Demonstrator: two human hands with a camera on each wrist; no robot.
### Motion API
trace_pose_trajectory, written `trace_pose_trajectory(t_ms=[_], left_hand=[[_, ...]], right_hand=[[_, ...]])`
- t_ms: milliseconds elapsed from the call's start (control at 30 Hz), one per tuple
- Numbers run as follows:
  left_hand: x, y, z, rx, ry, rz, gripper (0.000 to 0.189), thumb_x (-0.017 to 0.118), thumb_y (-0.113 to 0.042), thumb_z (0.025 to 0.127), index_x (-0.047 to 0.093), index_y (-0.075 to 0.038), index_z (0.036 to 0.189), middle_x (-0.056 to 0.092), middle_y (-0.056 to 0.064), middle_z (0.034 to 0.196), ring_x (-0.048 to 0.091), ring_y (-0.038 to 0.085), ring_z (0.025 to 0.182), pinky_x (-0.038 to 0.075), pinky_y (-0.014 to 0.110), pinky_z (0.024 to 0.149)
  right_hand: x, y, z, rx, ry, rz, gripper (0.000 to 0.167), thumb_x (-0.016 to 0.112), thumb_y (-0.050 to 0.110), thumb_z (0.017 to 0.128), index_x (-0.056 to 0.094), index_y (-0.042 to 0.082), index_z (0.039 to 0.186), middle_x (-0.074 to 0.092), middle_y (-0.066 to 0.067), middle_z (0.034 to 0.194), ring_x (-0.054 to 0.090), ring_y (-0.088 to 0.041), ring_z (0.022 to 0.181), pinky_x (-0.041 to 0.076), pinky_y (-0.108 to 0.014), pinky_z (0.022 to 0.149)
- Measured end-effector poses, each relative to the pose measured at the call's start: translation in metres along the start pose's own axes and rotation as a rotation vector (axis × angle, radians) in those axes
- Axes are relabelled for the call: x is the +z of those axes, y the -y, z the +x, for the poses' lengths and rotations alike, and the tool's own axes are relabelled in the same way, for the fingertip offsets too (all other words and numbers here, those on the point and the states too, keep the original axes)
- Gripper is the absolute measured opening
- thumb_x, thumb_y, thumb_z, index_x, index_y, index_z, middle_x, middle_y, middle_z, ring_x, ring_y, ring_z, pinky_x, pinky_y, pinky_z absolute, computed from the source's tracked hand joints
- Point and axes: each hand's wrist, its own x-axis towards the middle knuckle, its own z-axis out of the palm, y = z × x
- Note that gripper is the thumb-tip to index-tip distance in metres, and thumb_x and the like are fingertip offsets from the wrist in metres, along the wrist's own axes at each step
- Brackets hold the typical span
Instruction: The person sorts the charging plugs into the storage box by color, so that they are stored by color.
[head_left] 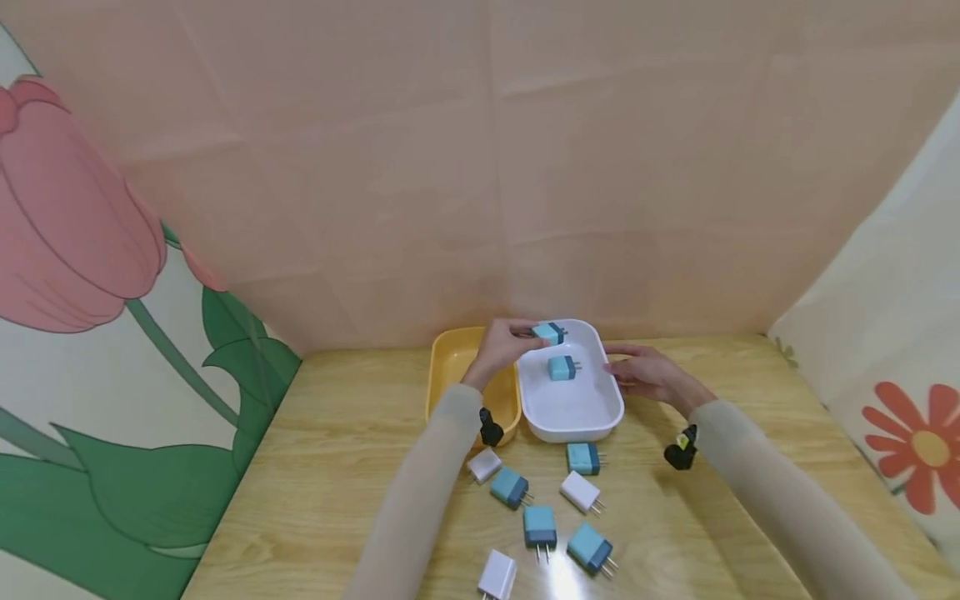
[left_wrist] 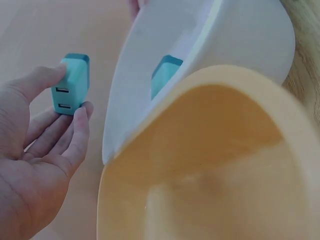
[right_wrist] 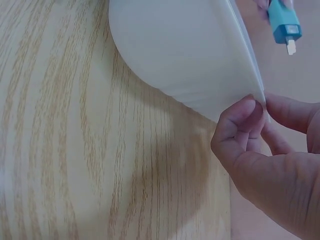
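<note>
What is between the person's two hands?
In the head view, the white tray lies between left hand and right hand, with one blue plug inside; the left hand pinches a second plug.

Wood-grain table (head_left: 345,450), yellow tray (head_left: 447,360), white tray (head_left: 577,408) beside it, teal plugs (head_left: 539,522), white plugs (head_left: 581,491)

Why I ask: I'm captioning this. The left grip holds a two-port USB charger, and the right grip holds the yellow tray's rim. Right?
Not quite: the right wrist view shows the right grip holding the white tray by its rim, not the yellow tray. The left grip does hold a two-port USB charger.
</note>
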Motion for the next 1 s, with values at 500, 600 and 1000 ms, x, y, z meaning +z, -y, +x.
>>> trace_pose_trajectory(t_ms=[500,600,1000], left_hand=[[0.028,-0.002,0.007,-0.029,-0.016,0.116,0.045,0.086,-0.029,0.09,0.075,-0.017,0.131,0.075,0.002,0.117,0.064,0.017,0.1,0.061,0.032,0.096],[0.028,-0.002,0.008,-0.018,-0.023,0.138,0.044,0.086,-0.029,0.09,0.076,-0.017,0.13,0.075,0.002,0.115,0.064,0.016,0.1,0.061,0.031,0.095],[0.037,0.002,0.015,-0.049,-0.024,0.162,0.042,0.084,-0.024,0.091,0.075,-0.01,0.129,0.074,0.004,0.122,0.066,0.019,0.107,0.06,0.033,0.098]], right_hand=[[-0.003,-0.003,-0.003,0.002,0.001,0.017,0.067,0.062,0.018,0.106,0.031,0.012,0.166,0.058,-0.01,0.136,0.058,-0.02,0.108,0.058,-0.03,0.091],[-0.001,-0.001,-0.002,0.0,-0.007,0.008,0.066,0.062,0.019,0.107,0.032,0.012,0.165,0.057,-0.01,0.139,0.059,-0.02,0.108,0.059,-0.029,0.091],[0.004,0.0,-0.004,-0.021,-0.001,0.033,0.066,0.061,0.015,0.106,0.031,0.009,0.165,0.062,-0.001,0.111,0.057,-0.018,0.099,0.055,-0.031,0.087]])
